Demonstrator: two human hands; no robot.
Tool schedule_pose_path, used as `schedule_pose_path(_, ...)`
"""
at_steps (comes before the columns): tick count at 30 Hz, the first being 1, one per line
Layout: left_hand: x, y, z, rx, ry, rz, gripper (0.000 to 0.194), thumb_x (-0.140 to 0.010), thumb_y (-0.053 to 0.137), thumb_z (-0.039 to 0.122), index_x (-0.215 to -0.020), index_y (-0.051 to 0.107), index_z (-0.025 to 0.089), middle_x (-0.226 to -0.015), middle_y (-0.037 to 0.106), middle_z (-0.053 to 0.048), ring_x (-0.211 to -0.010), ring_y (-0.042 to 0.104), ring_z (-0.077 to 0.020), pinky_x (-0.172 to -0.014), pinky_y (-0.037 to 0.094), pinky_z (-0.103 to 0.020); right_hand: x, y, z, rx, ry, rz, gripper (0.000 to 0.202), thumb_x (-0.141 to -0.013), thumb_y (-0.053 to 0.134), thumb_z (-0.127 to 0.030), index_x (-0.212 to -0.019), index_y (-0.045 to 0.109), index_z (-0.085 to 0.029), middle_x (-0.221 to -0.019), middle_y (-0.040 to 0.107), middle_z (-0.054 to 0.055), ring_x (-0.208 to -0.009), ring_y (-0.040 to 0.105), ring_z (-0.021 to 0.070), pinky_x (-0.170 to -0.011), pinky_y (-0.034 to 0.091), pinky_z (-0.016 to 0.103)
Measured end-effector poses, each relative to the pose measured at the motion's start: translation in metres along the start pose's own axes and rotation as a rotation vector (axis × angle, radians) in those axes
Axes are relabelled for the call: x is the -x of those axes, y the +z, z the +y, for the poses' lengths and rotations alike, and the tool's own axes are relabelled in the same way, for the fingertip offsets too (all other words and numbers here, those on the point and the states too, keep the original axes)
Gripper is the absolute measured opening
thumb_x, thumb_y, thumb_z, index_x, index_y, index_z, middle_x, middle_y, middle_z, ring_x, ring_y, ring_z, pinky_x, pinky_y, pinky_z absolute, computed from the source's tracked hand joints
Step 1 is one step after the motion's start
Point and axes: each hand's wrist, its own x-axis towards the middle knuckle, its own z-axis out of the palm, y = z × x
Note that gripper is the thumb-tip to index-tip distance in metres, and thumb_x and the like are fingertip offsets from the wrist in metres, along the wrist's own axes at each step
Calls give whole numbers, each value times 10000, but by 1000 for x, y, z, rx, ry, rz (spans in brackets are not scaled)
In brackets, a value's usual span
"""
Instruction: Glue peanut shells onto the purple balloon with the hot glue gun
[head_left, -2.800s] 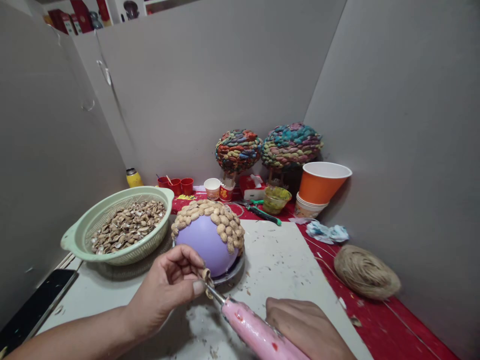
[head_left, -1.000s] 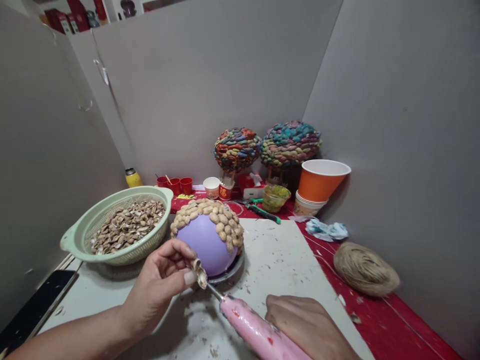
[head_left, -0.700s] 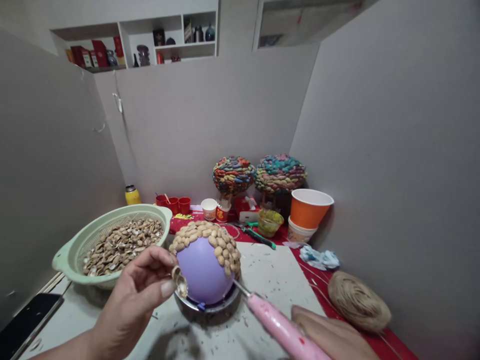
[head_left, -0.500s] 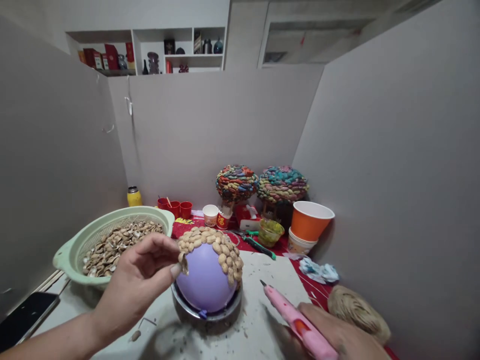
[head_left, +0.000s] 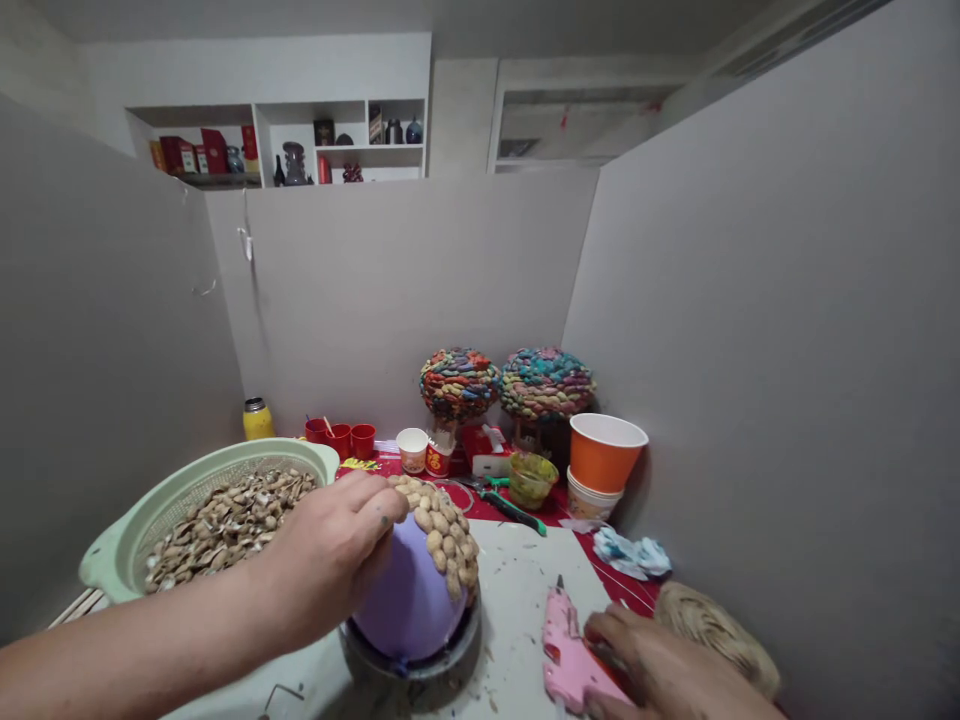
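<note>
1. Grey panels (head_left: 390,290) are enclosing a pale work board (head_left: 517,560), with coloured domes (head_left: 459,382) standing at the far side.
2. Near the middle, a purple balloon (head_left: 412,590) is sitting in a round metal bowl (head_left: 469,645), with peanut shells (head_left: 450,545) covering its top and right side.
3. To the left, a green basket (head_left: 112,555) is holding loose shells (head_left: 225,520).
4. At the balloon's upper left, the left hand (head_left: 330,545) is reaching over with bent fingers; its fingertips are hiding from my camera, so I cannot tell whether it is holding anything.
5. At right, the right hand (head_left: 667,660) is partly curling about the handle of a pink glue gun (head_left: 566,650); whether it is gripping or resting, I cannot tell.
6. I am judging the balloon light, springy and easily burst, perhaps slippery where bare; the shells are looking stiff but brittle.
7. For a hold, I am favouring the bowl's rim, with a light palm steadying the bare purple skin, keeping pressure off the shells and the gun's possibly hot nozzle away.
</note>
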Motion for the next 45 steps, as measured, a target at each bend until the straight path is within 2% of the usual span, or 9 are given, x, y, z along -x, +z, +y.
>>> schedule_pose_path(5,-10,1,0,-98,25,-86,185,-802,413,29,-822,528,173,-777,588,-64,-678,485,-180,-601,360,-290,-12,-33,-16,-35,4,168,273,-869,498,-370,-1018,675,-224,-1018,703,104,-835,680,299,-715,513,411)
schedule_pose_path(9,-17,0,6,-116,-12,-129,199,-776,420,20,-799,536,180,-754,572,-51,-654,470,-177,-583,333,-288,-32,-49,-36,-112,-154,334,264,-865,539,-362,-1039,659,-204,-1036,693,100,-909,666,287,-776,519,404)
schedule_pose_path(12,-21,4,8,-85,-57,-127,198,-778,422,30,-803,548,181,-777,579,-55,-671,483,-184,-590,334,-291,-49,-56,-55,-209,-254,359,226,-902,524,-357,-1006,640,-194,-1005,680,92,-924,649,265,-771,513,377)
schedule_pose_path(18,-26,11,7,-28,-99,-105,200,-751,446,27,-781,560,189,-770,571,-43,-659,468,-179,-607,343,-296,-83,-56,-79,-450,-397,449,192,-923,516,-305,-974,641,-169,-965,662,95,-906,621,246,-819,482,376)
schedule_pose_path(24,-31,9,9,-81,-101,-169,143,-797,478,65,-796,567,178,-840,613,-77,-733,528,-206,-666,403,-321,-99,-52,-88,-552,-413,461,192,-946,487,-284,-928,647,-179,-961,665,75,-928,617,220,-833,465,346)
schedule_pose_path(31,-30,13,8,-67,-125,-187,163,-787,476,51,-834,586,162,-895,636,-106,-787,562,-223,-716,430,-342,-99,-44,-95,-597,-425,442,203,-958,475,-282,-928,644,-174,-944,660,71,-918,615,218,-831,466,351)
schedule_pose_path(38,-28,7,6,75,-153,-176,191,-723,488,22,-778,609,160,-767,597,-52,-670,526,-172,-612,389,-273,-99,-41,-95,-628,-450,461,168,-946,489,-251,-917,639,-180,-935,661,59,-893,620,212,-810,469,348)
schedule_pose_path(42,-27,2,3,241,-180,-137,238,-752,472,24,-837,648,160,-793,600,-49,-695,538,-161,-637,407,-262,-96,-45,-97,-628,-473,518,139,-933,504,-229,-943,634,-181,-966,651,75,-939,599,228,-847,452,372)
schedule_pose_path(45,-26,-1,0,327,-245,-49,240,-775,457,37,-842,648,167,-803,615,-39,-723,556,-159,-675,425,-267,-89,-51,-102,-628,-573,636,118,-922,515,-182,-976,620,-174,-990,634,85,-981,574,229,-874,441,375)
